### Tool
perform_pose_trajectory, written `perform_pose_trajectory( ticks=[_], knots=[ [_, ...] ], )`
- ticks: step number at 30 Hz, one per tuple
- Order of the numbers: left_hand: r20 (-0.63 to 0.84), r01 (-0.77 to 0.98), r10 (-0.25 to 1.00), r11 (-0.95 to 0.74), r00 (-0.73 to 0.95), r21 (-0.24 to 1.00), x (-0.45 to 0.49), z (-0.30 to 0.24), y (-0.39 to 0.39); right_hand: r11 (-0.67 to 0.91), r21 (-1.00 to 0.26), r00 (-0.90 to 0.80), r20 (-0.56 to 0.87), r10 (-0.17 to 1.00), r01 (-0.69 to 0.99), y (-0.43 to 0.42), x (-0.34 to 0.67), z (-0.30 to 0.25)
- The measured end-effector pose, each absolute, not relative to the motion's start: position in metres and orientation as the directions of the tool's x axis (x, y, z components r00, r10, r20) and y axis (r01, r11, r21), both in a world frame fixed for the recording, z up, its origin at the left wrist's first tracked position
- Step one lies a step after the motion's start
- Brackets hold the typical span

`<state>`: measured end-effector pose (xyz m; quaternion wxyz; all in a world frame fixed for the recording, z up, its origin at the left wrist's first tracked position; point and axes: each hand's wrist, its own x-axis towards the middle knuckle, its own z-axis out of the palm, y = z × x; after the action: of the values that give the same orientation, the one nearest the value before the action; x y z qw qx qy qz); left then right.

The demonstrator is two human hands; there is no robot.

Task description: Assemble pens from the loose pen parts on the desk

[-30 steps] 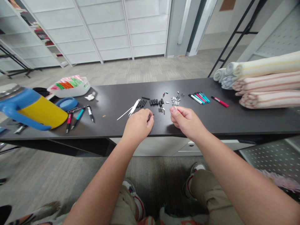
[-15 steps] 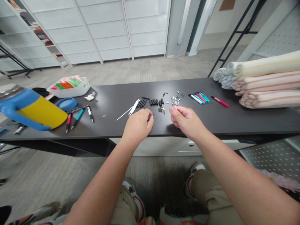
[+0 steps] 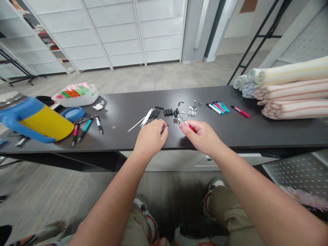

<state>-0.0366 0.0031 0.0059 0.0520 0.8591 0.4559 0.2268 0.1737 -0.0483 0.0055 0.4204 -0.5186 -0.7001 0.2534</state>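
Note:
My right hand (image 3: 199,134) is closed on a red pen barrel (image 3: 191,127), whose pale tip points up and left toward the small parts. My left hand (image 3: 153,135) rests curled at the front of the dark table, fingers bent around a small dark piece that is mostly hidden. Just beyond it lie white refills (image 3: 146,118) and thin black tubes (image 3: 154,113). Short black grips (image 3: 168,111) sit between the hands, with tiny springs (image 3: 176,120) near them. Silver pen tips (image 3: 192,112) are gathered beyond my right hand.
Teal, white and red pen barrels (image 3: 217,107) lie to the right, a red one (image 3: 240,111) apart. Rolled towels (image 3: 294,87) are stacked at the right end. On the left stand a yellow and blue jug (image 3: 46,118), assembled pens (image 3: 85,129) and a white basket (image 3: 79,100).
My right hand has turned and shifted slightly left and down; the red barrel now shows in its fingers. Some silver tips now stand in a row. My left hand has stayed put.

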Motion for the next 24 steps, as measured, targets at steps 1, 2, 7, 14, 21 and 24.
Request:
perform_pose_trajectory(
  ticks=[1,2,7,14,21,24],
  knots=[
    [0.344,0.76,0.806,-0.58,0.482,0.295,-0.037,0.006,0.003,0.359,-0.74,-0.14,0.343,0.929,0.568,-0.05,0.171,0.006],
    [0.345,0.759,0.805,-0.581,0.482,0.294,-0.037,0.006,0.004,0.385,-0.684,-0.176,0.357,0.918,0.62,-0.051,0.169,0.005],
    [0.335,0.75,0.808,-0.581,0.485,0.315,-0.037,0.006,0.004,0.476,-0.453,-0.321,0.379,0.868,0.753,-0.058,0.158,-0.001],
    [0.327,0.76,0.812,-0.575,0.483,0.305,-0.037,0.006,0.003,0.391,-0.65,-0.176,0.372,0.911,0.651,-0.053,0.167,0.006],
    [0.325,0.757,0.807,-0.582,0.493,0.297,-0.036,0.008,0.003,0.347,-0.777,-0.102,0.348,0.932,0.525,-0.05,0.17,0.009],
    [0.331,0.757,0.805,-0.584,0.493,0.294,-0.037,0.008,0.003,0.267,-0.902,-0.037,0.27,0.962,0.34,-0.047,0.174,0.004]
  ],
)
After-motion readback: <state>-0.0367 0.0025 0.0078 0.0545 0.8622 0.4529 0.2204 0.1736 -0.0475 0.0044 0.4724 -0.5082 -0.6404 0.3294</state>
